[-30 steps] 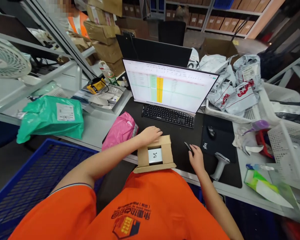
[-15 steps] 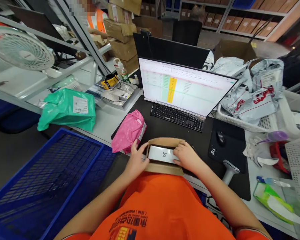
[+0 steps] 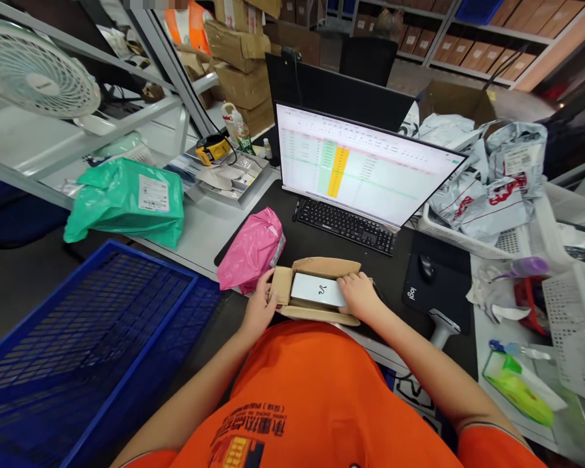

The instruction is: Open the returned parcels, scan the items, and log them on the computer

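Note:
An open brown cardboard box point(image 3: 322, 268) sits at the desk's near edge, right in front of me. Inside it lies a flat white box point(image 3: 316, 290) with a small black squiggle on top. My left hand point(image 3: 260, 305) grips the cardboard box's left flap, fingers curled round it. My right hand point(image 3: 358, 296) rests on the right end of the white box, fingers bent over it. A pink poly mailer point(image 3: 251, 250) lies just left of the cardboard box.
Behind stand a keyboard point(image 3: 346, 226) and lit monitor point(image 3: 365, 166). A mouse point(image 3: 426, 266) sits on its black pad, a handheld scanner point(image 3: 441, 327) stands nearby. Green mailer point(image 3: 127, 201) lies left; blue crate point(image 3: 78, 338) below it. White baskets point(image 3: 531, 221) with grey parcels fill the right. A fan point(image 3: 34, 71) stands far left.
My right hand left the desk near the mouse pad and came onto the white box. My left hand slid from the box's top to its left flap. The view shifted left.

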The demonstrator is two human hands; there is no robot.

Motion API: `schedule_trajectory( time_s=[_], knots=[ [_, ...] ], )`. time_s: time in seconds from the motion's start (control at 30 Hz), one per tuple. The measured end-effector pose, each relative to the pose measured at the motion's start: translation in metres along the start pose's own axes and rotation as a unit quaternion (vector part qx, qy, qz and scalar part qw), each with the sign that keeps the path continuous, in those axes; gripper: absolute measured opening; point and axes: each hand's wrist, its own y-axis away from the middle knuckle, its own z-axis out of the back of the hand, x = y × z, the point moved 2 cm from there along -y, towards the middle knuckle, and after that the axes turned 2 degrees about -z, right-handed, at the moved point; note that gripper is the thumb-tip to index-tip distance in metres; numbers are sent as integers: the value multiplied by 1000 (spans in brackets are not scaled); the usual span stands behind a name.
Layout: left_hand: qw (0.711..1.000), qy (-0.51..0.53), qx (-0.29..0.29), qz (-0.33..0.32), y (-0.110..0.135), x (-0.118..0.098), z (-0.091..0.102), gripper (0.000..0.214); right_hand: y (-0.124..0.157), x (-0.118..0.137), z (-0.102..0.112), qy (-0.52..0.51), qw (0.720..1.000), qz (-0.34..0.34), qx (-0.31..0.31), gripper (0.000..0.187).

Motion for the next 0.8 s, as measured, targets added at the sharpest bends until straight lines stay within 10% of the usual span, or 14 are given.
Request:
schedule_trajectory(
  time_s=[0.17,0.47,0.6,0.7,0.8],
  knots=[
    [993,-105,-16,-61,6,-16,7,36,24,-23,13,-176,971,-2,-165,59],
    [988,-29,-48,-143,4,-68,13,40,135,-42,16,-410,755,-100,-503,70],
    [972,182,92,-115,1,-96,-12,81,152,-9,14,-241,768,-82,-587,71],
    [905,360,226,-27,2,-116,-41,117,148,17,12,-76,780,2,-621,47],
    [892,404,196,54,1,-130,-61,104,134,34,2,3,796,100,-596,34]
  ],
)
